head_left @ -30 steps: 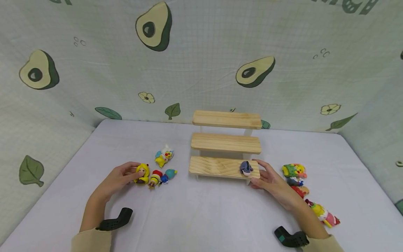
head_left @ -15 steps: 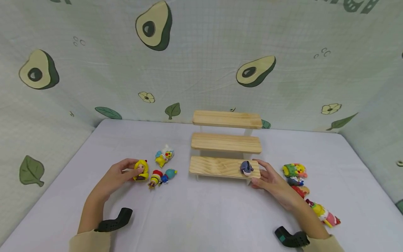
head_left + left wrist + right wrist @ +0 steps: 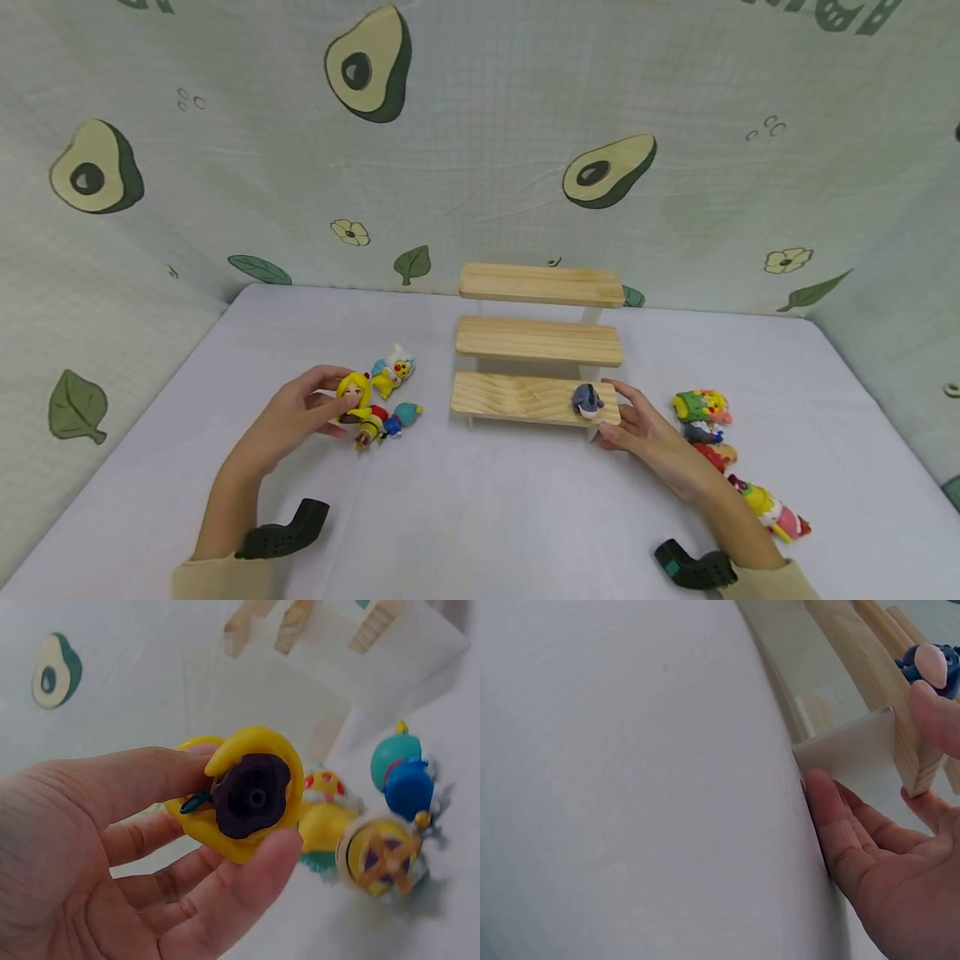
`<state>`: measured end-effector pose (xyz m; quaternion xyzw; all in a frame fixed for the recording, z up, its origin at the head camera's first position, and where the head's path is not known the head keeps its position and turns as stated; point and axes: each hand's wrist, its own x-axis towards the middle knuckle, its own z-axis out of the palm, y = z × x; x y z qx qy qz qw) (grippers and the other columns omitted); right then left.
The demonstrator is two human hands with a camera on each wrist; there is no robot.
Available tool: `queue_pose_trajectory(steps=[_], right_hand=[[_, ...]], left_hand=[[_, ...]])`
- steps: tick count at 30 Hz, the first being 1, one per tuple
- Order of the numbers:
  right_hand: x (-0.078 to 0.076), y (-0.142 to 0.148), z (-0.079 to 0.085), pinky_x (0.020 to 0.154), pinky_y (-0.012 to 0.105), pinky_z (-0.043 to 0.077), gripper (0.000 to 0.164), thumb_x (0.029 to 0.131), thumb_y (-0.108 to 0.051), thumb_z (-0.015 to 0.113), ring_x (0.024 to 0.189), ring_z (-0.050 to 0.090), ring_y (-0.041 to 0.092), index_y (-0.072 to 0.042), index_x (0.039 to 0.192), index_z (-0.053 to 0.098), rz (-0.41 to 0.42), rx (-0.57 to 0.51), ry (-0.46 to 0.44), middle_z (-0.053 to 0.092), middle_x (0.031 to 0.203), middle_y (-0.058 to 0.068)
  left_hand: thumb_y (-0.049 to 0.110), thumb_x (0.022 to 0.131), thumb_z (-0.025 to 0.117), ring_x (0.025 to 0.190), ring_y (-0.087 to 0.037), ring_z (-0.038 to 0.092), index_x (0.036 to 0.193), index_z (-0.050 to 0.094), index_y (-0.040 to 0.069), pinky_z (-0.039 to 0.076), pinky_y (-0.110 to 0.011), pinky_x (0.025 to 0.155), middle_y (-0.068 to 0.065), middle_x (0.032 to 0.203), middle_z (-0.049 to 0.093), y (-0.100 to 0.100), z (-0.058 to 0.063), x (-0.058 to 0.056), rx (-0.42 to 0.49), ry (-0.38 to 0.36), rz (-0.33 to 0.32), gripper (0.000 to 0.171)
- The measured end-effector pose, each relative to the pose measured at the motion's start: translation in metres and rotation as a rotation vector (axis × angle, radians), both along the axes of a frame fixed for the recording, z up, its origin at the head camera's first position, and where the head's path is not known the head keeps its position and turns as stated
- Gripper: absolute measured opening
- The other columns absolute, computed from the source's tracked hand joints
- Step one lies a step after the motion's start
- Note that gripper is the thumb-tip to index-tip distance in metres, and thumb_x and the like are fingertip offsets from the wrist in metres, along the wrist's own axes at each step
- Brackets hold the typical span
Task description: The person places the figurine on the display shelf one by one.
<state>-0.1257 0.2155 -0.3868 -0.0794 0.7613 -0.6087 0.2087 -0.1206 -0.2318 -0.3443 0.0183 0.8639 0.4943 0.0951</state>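
In the head view my left hand [image 3: 288, 421] pinches a yellow-haired doll figurine [image 3: 352, 392] between thumb and fingers. The left wrist view shows its dark hollow underside [image 3: 255, 796] turned to the camera, lifted above the table. Just right of it lie a red, yellow and black figurine [image 3: 370, 427], a blue one with a teal top [image 3: 402, 417] and a yellow one with a white top [image 3: 391, 372]. My right hand [image 3: 652, 437] grips the right end of the lowest board of a three-tier wooden stand [image 3: 517, 396]. Beside those fingers a small blue-grey figurine [image 3: 587, 400] sits on that board.
On the table's right side several figurines lie in a line, among them a green and yellow one [image 3: 701, 406] and a pink and yellow one [image 3: 772, 510]. An avocado-print cloth [image 3: 480, 167] hangs behind the white table [image 3: 480, 517].
The left hand has raised the yellow-haired figurine and carried it slightly right and farther back, now overlapping the neighbouring figurines in view. My right hand stays at the stand.
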Motion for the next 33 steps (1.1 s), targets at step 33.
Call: queue_pose_trajectory(steps=[33], right_hand=[[0.000, -0.001, 0.002, 0.087, 0.028, 0.051, 0.073, 0.094, -0.023, 0.056, 0.109, 0.056, 0.021, -0.015, 0.149, 0.008, -0.026, 0.018, -0.024, 0.036, 0.137, 0.028]], left_hand=[[0.016, 0.088, 0.064, 0.090, -0.021, 0.060, 0.112, 0.061, 0.012, 0.054, -0.037, 0.077, -0.009, 0.102, 0.062, 0.099, -0.007, -0.008, 0.228, 0.139, -0.140, 0.024]])
